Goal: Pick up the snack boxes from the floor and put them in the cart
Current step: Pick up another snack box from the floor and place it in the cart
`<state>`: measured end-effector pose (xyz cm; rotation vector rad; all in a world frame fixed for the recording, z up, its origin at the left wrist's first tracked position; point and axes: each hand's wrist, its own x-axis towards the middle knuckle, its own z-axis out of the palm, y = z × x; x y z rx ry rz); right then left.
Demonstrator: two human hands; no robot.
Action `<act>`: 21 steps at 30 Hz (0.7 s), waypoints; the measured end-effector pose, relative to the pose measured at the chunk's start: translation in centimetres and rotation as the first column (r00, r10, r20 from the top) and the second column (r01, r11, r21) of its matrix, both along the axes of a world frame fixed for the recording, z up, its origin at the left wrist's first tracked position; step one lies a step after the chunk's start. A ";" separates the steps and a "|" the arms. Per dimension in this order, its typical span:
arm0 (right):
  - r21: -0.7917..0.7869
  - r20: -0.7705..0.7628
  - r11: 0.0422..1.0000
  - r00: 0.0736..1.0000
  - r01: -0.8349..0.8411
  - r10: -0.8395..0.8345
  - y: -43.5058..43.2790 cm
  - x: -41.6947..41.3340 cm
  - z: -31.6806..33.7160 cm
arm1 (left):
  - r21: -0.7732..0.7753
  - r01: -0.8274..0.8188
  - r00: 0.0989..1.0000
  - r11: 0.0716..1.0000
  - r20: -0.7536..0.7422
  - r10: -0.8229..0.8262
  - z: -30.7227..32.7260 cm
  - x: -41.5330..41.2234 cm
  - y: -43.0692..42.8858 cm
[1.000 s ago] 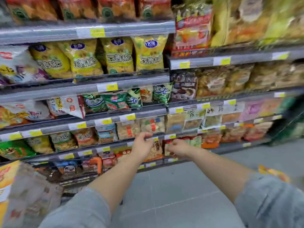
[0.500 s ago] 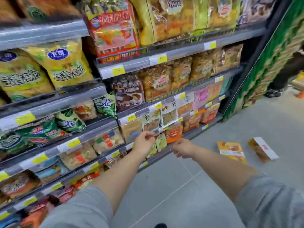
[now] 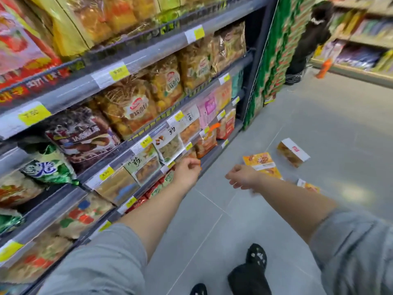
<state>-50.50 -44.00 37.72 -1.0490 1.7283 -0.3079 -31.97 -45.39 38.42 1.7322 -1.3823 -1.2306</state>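
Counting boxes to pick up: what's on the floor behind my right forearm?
A corner of a small orange box shows beyond the right forearm; the arm covers the rest. The right hand hides part of the larger orange box.

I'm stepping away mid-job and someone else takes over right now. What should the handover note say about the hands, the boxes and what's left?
Left hand: empty, fingers loosely curled, by the shelf.
Right hand: empty, near the orange box.
On the floor: that box, a white-topped box, a third box partly behind the right forearm.
None picked up; cart out of view.
All three left to do.
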 end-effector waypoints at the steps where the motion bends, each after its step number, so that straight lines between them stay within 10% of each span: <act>1: -0.001 0.004 1.000 1.000 0.010 -0.010 -0.5 -1.6 -0.1 | 0.001 0.020 1.000 1.000 -0.007 -0.020 -0.2 -1.6 -0.8; 21: 0.139 -0.113 0.987 0.992 0.076 -0.060 -10.9 -31.8 -7.9 | 0.220 0.092 0.995 0.971 -0.067 -0.080 -9.8 -32.1 -13.6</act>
